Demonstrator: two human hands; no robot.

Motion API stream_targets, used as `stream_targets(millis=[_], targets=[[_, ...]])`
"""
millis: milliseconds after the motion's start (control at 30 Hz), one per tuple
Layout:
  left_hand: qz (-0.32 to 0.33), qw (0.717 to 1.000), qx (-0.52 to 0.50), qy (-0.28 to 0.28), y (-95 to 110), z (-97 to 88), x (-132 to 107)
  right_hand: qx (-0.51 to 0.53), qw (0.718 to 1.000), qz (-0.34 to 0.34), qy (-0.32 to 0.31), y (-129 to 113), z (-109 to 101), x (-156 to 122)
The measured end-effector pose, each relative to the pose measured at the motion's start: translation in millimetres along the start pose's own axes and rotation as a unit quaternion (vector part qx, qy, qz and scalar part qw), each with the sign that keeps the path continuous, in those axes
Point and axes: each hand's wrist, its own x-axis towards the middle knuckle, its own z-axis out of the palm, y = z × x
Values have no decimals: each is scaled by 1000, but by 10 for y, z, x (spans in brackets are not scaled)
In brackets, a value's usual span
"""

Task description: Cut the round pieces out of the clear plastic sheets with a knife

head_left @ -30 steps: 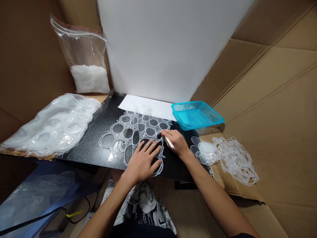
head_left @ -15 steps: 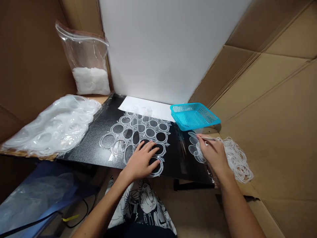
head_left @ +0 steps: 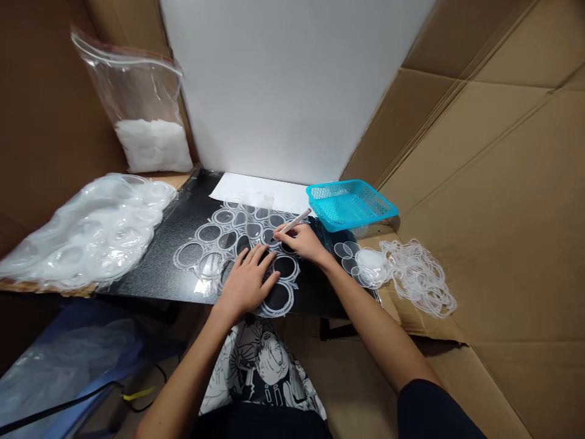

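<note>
1. A flat white board (head_left: 292, 91) stands upright as the back wall, brightest along its lower edge.
2. Creased brown cardboard panels (head_left: 493, 152) enclose the right side, and a brown cardboard wall (head_left: 41, 110) the left.
3. A glossy black speckled tabletop (head_left: 150, 277) meets the white board.
4. Brown cardboard flooring (head_left: 347, 390) lies below the tabletop's front edge.

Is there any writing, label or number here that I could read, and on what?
None can be read.
The black-and-white printed cloth on the person's lap bears marks that may be letters, too blurred to read.
The clear bag, blue basket and white paper show no writing.
</note>
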Motion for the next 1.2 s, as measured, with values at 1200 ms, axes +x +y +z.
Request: stream_targets(millis=[1200], targets=[[59, 986, -155, -35, -238, -289, 72, -327, 935, 74, 111, -322, -1343, -1381]])
